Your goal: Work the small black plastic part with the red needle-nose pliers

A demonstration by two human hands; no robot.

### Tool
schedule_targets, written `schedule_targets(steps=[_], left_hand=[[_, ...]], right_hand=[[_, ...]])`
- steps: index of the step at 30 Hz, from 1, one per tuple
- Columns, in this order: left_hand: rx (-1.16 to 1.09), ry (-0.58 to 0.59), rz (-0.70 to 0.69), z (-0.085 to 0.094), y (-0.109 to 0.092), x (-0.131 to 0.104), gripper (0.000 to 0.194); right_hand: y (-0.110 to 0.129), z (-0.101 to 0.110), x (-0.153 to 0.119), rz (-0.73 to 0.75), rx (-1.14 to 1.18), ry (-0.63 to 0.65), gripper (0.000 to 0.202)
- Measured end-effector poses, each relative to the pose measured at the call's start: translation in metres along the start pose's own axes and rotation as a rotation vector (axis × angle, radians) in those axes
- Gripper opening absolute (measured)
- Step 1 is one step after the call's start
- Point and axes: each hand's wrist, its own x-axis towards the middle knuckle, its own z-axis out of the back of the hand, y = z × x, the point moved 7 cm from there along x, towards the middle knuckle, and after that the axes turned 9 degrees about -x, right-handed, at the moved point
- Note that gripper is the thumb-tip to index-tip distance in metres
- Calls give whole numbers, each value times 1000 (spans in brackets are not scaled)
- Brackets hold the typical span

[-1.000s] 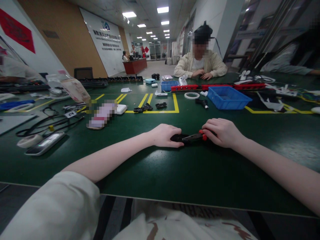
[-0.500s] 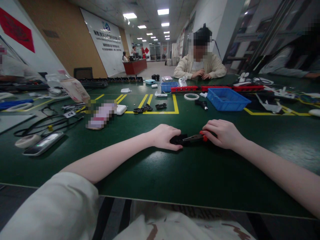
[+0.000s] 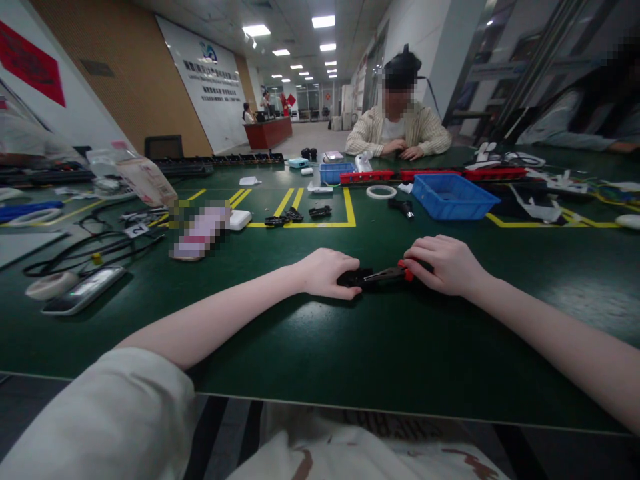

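Note:
My left hand (image 3: 330, 275) is closed around a small black part (image 3: 356, 277) low over the green table; the fingers hide much of it. From the right, my right hand (image 3: 443, 265) grips the red handles of a pair of needle-nose pliers (image 3: 387, 274). The pliers' metal jaws point left and reach the black part. Whether the jaws pinch it or only touch it, I cannot tell. Beyond my hands, several similar small black parts (image 3: 293, 215) lie by the yellow tape lines.
A blue bin (image 3: 453, 208) stands beyond my right hand, with a black tool (image 3: 403, 207) and a white ring (image 3: 381, 192) left of it. A phone (image 3: 201, 233), black cables (image 3: 95, 250) and a grey device (image 3: 84, 291) lie left. A person (image 3: 399, 123) sits across the table (image 3: 320, 353).
The view has shifted very slightly. Both hands, the black part and the pliers keep nearly the same position and grip.

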Motion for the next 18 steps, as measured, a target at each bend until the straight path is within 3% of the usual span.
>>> schedule_targets(steps=[11, 18], left_hand=[[-8, -13, -26, -2, 1, 1, 29], [-13, -13, -24, -2, 1, 1, 29]], right_hand=[[3, 6, 1, 59, -82, -95, 27], [-1, 5, -1, 11, -31, -88, 25]])
